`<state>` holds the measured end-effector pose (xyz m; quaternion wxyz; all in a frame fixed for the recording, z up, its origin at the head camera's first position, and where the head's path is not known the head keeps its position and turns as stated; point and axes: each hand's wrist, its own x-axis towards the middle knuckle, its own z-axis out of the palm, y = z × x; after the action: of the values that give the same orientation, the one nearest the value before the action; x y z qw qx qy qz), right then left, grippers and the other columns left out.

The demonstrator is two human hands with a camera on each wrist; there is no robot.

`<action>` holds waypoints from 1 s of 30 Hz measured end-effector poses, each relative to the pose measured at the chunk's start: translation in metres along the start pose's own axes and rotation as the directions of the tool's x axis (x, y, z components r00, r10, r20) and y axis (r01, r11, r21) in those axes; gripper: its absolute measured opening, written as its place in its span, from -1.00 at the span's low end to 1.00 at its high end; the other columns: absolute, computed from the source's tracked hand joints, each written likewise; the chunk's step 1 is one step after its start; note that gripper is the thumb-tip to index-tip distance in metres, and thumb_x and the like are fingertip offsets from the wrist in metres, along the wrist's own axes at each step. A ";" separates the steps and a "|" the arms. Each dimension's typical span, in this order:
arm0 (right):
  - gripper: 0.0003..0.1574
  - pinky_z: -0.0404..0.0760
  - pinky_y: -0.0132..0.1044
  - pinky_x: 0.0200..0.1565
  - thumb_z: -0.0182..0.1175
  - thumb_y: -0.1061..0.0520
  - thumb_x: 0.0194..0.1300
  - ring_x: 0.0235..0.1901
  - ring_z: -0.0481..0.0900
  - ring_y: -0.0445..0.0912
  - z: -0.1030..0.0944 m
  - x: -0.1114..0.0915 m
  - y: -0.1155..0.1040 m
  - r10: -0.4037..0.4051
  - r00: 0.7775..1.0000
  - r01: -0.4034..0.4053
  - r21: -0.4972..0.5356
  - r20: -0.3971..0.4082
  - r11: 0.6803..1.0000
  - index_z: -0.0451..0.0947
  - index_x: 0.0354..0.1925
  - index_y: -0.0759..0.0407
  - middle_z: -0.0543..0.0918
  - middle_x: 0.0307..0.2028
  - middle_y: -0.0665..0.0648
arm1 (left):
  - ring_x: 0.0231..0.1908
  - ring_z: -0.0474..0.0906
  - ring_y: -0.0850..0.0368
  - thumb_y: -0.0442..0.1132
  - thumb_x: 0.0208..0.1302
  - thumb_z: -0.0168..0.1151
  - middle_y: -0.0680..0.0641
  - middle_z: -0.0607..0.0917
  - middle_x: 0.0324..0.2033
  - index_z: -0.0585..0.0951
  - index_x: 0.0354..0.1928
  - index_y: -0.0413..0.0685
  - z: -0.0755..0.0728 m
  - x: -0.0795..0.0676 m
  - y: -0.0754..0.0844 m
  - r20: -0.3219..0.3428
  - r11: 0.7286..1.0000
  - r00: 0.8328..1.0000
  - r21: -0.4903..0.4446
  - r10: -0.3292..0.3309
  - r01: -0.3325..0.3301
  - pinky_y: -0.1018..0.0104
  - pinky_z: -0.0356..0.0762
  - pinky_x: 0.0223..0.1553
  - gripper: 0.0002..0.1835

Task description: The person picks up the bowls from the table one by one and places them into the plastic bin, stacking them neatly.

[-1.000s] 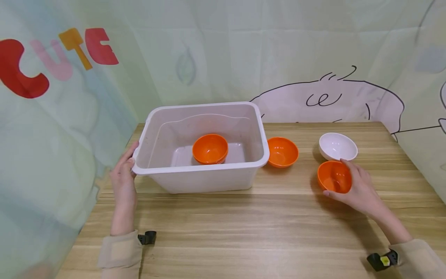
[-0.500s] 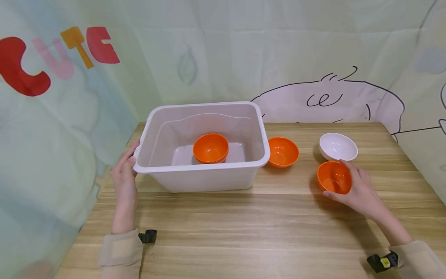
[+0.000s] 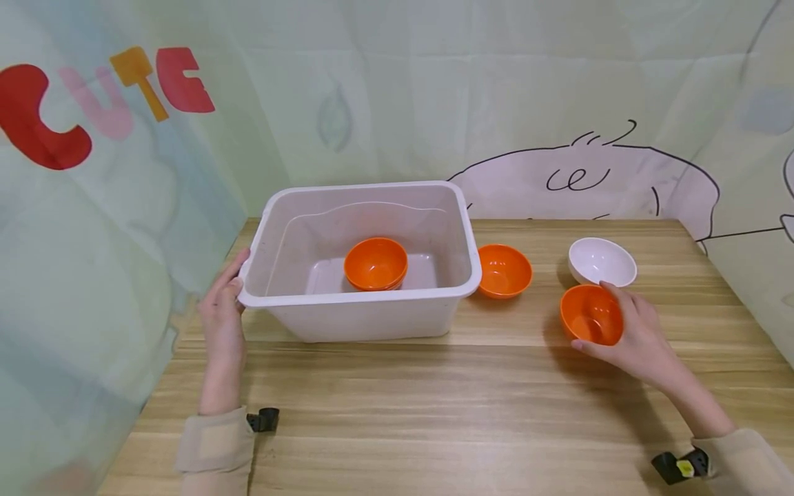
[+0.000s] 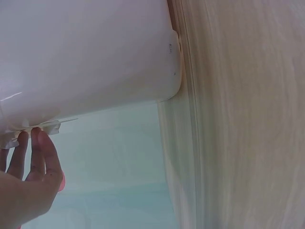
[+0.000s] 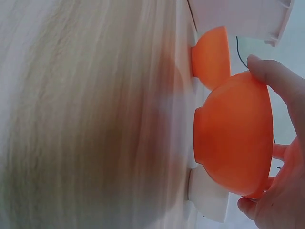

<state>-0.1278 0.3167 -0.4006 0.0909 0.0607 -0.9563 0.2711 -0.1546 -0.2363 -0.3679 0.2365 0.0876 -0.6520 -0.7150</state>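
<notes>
Head: table [image 3: 434, 413] spreads wide in front of one white tub [image 3: 366, 322], left hand [image 3: 222, 317] gripping its left rim. Right hand [image 3: 642, 337] pinches one orange bowl [image 3: 586, 313]; second orange bowl [image 3: 504, 272] beside the tub; one white bowl [image 3: 602, 262]; orange stack [image 3: 375, 264] inside, count unclear. Left wrist: smooth, rounded tub corner near the wood-grain edge. Right wrist: held bowl, footed, glossless outside, off the table.

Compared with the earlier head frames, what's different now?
The right hand has moved the held bowl slightly left; the right wrist view now shows it off the table. Nothing was newly gripped or released. The left hand still holds the tub; the white bowl, side bowl and stacked bowls inside stayed put.
</notes>
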 end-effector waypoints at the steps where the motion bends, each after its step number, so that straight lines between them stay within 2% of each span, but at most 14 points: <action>1: 0.37 0.35 0.34 -0.15 0.58 -0.10 -0.24 0.14 0.13 0.41 0.000 0.000 -0.001 -0.003 1.000 0.003 -0.001 -0.001 1.000 0.07 0.41 0.23 0.26 0.17 0.50 | 0.19 0.45 0.24 -0.29 0.39 -0.12 0.10 0.57 0.23 0.59 0.17 -0.03 0.000 0.000 0.000 0.001 1.000 1.000 -0.001 0.002 -0.002 0.53 0.45 -0.05 -0.59; 6: 0.38 0.32 0.33 -0.10 0.59 -0.09 -0.26 0.15 0.14 0.40 -0.002 0.000 -0.005 -0.020 1.000 0.020 0.003 -0.012 1.000 0.08 0.41 0.22 0.28 0.17 0.49 | 0.18 0.45 0.24 -0.29 0.39 -0.12 0.10 0.57 0.23 0.59 0.17 -0.03 0.000 0.000 0.000 0.004 1.000 1.000 -0.002 0.007 -0.007 0.52 0.45 -0.05 -0.59; 20: 0.38 0.35 0.39 -0.11 0.59 -0.11 -0.25 0.16 0.15 0.38 -0.007 0.000 -0.016 -0.041 0.999 0.041 0.005 0.010 0.999 0.07 0.43 0.15 0.25 0.21 0.50 | 0.16 0.46 0.25 -0.29 0.39 -0.14 0.12 0.58 0.22 0.59 0.17 -0.02 0.000 -0.001 0.002 0.005 1.000 1.000 0.010 -0.006 0.006 0.54 0.44 -0.06 -0.58; 30: 0.38 0.35 0.34 -0.12 0.60 -0.10 -0.27 0.17 0.14 0.37 -0.011 -0.001 -0.027 -0.055 0.998 0.055 0.018 0.006 0.998 0.08 0.43 0.12 0.26 0.23 0.44 | 0.16 0.46 0.25 -0.29 0.39 -0.14 0.12 0.57 0.22 0.59 0.17 -0.03 0.000 -0.001 0.002 0.007 1.000 1.000 0.003 -0.009 0.009 0.54 0.45 -0.06 -0.58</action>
<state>-0.1205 0.2994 -0.3783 0.0949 0.0887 -0.9520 0.2771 -0.1533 -0.2362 -0.3666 0.2308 0.0884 -0.6536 -0.7153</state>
